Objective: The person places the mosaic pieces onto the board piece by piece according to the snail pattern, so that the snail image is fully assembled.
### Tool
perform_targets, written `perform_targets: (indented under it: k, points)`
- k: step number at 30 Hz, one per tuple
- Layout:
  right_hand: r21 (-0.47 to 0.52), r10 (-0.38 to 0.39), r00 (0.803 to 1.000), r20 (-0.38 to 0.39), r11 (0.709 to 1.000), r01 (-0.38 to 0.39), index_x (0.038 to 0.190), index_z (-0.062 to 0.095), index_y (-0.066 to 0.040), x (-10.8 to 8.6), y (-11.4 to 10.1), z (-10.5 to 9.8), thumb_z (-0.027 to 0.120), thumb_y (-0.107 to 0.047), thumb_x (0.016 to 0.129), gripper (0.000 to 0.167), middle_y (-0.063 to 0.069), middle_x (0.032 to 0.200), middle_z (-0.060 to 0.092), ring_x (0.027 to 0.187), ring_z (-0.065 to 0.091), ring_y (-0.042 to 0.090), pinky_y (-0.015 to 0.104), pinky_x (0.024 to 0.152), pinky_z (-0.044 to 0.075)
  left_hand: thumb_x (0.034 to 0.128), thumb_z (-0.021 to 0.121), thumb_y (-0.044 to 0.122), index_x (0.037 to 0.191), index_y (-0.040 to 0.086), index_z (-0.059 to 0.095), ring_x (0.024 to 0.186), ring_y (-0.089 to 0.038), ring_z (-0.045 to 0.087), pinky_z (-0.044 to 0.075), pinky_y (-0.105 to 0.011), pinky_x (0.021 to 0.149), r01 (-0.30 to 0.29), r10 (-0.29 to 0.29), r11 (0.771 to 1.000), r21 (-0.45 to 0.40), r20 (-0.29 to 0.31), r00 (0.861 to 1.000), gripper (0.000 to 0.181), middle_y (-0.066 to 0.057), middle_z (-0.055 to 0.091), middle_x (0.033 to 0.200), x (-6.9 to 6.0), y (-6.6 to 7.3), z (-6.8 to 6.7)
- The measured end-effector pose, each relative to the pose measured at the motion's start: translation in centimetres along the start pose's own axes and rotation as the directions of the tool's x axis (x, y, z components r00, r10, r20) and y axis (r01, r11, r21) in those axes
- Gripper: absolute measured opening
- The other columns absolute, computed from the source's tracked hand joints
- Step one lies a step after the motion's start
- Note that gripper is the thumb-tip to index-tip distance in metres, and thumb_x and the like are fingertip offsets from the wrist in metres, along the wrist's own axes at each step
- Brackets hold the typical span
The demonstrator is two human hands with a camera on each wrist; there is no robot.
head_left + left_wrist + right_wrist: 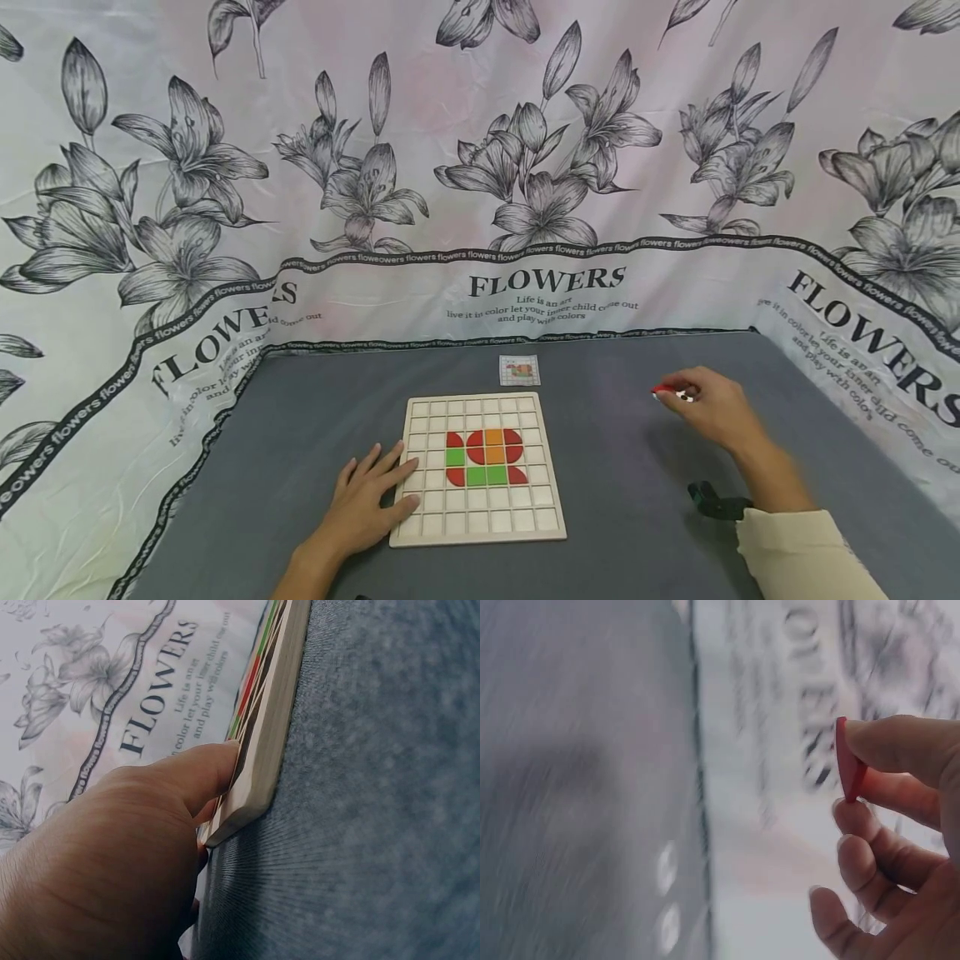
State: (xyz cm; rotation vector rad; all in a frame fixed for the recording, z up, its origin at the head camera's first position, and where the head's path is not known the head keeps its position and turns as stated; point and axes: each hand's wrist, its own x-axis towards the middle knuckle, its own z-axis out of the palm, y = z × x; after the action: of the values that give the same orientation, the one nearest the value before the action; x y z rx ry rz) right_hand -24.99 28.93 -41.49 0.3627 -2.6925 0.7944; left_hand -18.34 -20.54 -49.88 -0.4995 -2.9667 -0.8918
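Observation:
A pale wooden grid board (480, 542) lies on the grey table, with red, orange and green tiles (476, 476) set in its middle cells. Some tiles are square, others have a rounded side. My left hand (363, 504) rests on the board's left edge, fingers spread. In the left wrist view the thumb (214, 769) touches the board's rim. Off to the right, raised above the table, my right hand (716, 408) pinches a thin red tile (847, 761) between thumb and fingers. Part of that tile is hidden by the fingertips.
Behind the board lies a small card (519, 370) with a coloured picture on a grid. Two small whitish round pieces (668, 868) lie on the table near the right hand, blurred. A flower-printed cloth (540, 292) hangs around the table's back and sides.

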Motion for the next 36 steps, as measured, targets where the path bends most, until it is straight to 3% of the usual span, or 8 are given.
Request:
perform_targets:
  k: [6,11,21,29,36]
  points:
    - [0.043,-0.147,0.984,-0.099,0.987,0.152,0.1,0.073,-0.007,0.5,-4.6,0.7,0.076,-0.013,0.085,0.016,0.003,0.096,0.063,0.088,0.058,0.027,0.046,0.069,0.049,0.0924,0.057,0.053,0.139,0.02,0.056,0.142,-0.036,0.018,0.001,-0.061,0.109,-0.007,0.007,1.0,0.01,-0.008,1.0,0.058,-0.004,0.034,0.153,0.1,0.0,0.1]
    - [0.048,-0.243,0.959,-0.148,0.966,0.252,0.1,0.074,-0.005,1.0,-7.8,1.7,0.079,-0.007,0.08,0.02,0.001,0.095,0.063,0.089,0.057,0.025,0.044,0.069,0.049,0.0926,0.056,0.054,0.139,0.02,0.056,0.142,-0.036,0.018,0.001,-0.061,0.109,-0.007,0.007,1.0,0.013,-0.004,1.0,0.058,-0.003,0.034,0.153,0.0,-0.1,0.2]
    - [0.149,-0.397,0.899,-0.185,0.893,0.425,0.098,0.074,-0.004,2.1,-13.2,4.6,0.081,-0.009,0.079,0.022,-0.001,0.093,0.062,0.089,0.053,0.018,0.039,0.07,0.047,0.0925,0.056,0.054,0.14,0.02,0.055,0.142,-0.036,0.018,0.002,-0.061,0.109,-0.002,0.002,1.0,0.022,-0.004,1.0,0.059,-0.003,0.034,0.153,-0.2,-0.3,0.1]
    - [0.23,-0.398,0.91,-0.113,0.881,0.414,0.105,0.074,-0.007,2.2,-16.9,7.8,0.078,-0.014,0.083,0.023,-0.001,0.099,0.062,0.094,0.053,0.017,0.037,0.074,0.05,0.0928,0.057,0.053,0.14,0.019,0.055,0.142,-0.037,0.017,0.002,-0.062,0.109,-0.01,0.01,1.0,0.018,-0.001,1.0,0.058,-0.004,0.033,0.153,-0.2,-0.2,0.0]
    - [0.26,-0.405,0.909,-0.099,0.871,0.416,0.103,0.074,-0.004,2.9,-19.0,11.6,0.078,-0.012,0.083,0.022,0.001,0.097,0.061,0.095,0.053,0.02,0.038,0.078,0.05,0.0921,0.058,0.053,0.14,0.02,0.055,0.142,-0.036,0.018,0.002,-0.06,0.109,-0.001,0.001,1.0,0.023,0.0,1.0,0.058,-0.003,0.034,0.153,-0.1,-0.2,0.0]
